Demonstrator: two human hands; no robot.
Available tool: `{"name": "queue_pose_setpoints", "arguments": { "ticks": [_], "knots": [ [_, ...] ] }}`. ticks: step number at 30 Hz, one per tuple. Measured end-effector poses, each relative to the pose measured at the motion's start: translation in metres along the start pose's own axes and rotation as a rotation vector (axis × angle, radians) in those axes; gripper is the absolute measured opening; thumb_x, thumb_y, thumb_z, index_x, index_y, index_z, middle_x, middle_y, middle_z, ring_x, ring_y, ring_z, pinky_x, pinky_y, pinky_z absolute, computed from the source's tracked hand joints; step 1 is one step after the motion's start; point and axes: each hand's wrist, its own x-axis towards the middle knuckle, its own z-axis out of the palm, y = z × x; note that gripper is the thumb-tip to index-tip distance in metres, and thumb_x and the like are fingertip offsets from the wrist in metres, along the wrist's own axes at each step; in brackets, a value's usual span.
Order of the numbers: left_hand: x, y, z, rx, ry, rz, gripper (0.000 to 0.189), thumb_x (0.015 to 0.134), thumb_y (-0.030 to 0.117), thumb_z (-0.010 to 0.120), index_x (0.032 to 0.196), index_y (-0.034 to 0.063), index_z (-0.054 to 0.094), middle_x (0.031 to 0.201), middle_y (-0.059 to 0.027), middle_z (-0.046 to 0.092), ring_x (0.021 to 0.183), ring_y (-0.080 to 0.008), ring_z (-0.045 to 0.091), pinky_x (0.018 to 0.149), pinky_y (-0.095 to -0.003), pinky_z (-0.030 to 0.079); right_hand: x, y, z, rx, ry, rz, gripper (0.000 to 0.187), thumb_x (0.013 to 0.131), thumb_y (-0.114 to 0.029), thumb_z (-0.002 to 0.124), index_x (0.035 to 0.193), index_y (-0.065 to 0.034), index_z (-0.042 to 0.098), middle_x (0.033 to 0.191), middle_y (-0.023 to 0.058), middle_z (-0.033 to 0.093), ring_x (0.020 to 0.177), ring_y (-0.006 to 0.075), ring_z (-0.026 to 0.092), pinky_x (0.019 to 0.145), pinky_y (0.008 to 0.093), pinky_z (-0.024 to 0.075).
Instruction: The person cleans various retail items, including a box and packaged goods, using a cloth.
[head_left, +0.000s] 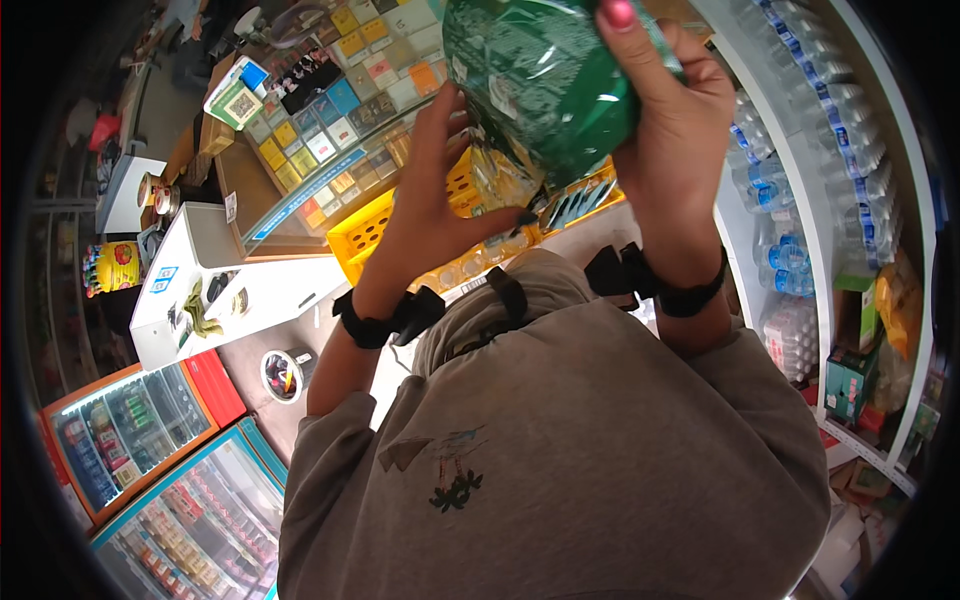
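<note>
A glossy green plastic package (551, 90) is held up at the top of the view, partly cut off by its edge. My right hand (675, 112) grips its right side, thumb in front. A crinkled, see-through part of the package (499, 169) hangs at its lower left. My left hand (431, 202) is beside that part with thumb and fingers spread; whether its fingertips touch the plastic cannot be told. Both wrists wear black straps. Below the hands is a yellow plastic crate (360, 232) with round holes, holding clear bottles (472, 266).
A glass display counter (300, 210) with small boxes stands ahead left, beside a white cabinet (187, 247). Shelves with wrapped water bottles (847, 135) rise on the right. A waste bin (285, 375) and lit display coolers (135, 427) are at lower left.
</note>
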Motion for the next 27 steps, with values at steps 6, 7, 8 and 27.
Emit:
{"name": "queue_pose_setpoints", "arguments": {
  "ticks": [6,7,8,27],
  "knots": [
    [0.014,0.018,0.029,-0.081,0.13,-0.002,0.126,0.049,0.014,0.086,0.138,0.0047,-0.002,0.13,-0.0176,0.033,0.119,-0.0285,0.039,0.097,-0.0393,0.036,-0.004,0.021,0.004,-0.038,-0.038,-0.049,0.023,0.071,-0.013,0.075,0.063,-0.0037,0.056,0.061,0.0006,0.059,0.05,0.0025,0.05,0.048,0.0176,0.0419],
    [0.012,0.014,0.025,-0.181,0.185,0.005,0.125,0.048,0.013,0.086,0.139,0.0067,0.0,0.129,-0.0165,0.034,0.118,-0.0274,0.04,0.097,-0.0391,0.037,-0.001,0.019,-0.002,0.006,-0.038,-0.038,0.019,0.076,-0.013,0.071,0.067,-0.003,0.058,0.067,0.0022,0.061,0.055,0.0045,0.052,0.051,0.0187,0.0436],
    [0.01,0.015,0.017,-0.16,0.171,0.012,0.123,0.047,0.01,0.085,0.14,0.0103,0.005,0.13,-0.0144,0.033,0.117,-0.0246,0.042,0.095,-0.0374,0.04,0.002,0.016,-0.008,0.05,-0.039,-0.026,0.016,0.08,-0.013,0.066,0.07,-0.0022,0.06,0.073,0.0039,0.062,0.059,0.0065,0.054,0.054,0.0198,0.0452],
    [-0.252,0.034,-0.295,-0.84,0.702,0.354,0.079,0.086,0.056,0.013,0.137,-0.0042,0.01,0.141,-0.0226,0.021,0.127,-0.0398,0.024,0.106,-0.0582,0.009,0.055,-0.155,-0.322,-0.398,0.367,-0.384,0.013,0.086,-0.011,0.057,0.094,-0.0024,0.062,0.099,0.008,0.063,0.09,0.015,0.058,0.084,0.03,0.0452]
  ]
}}
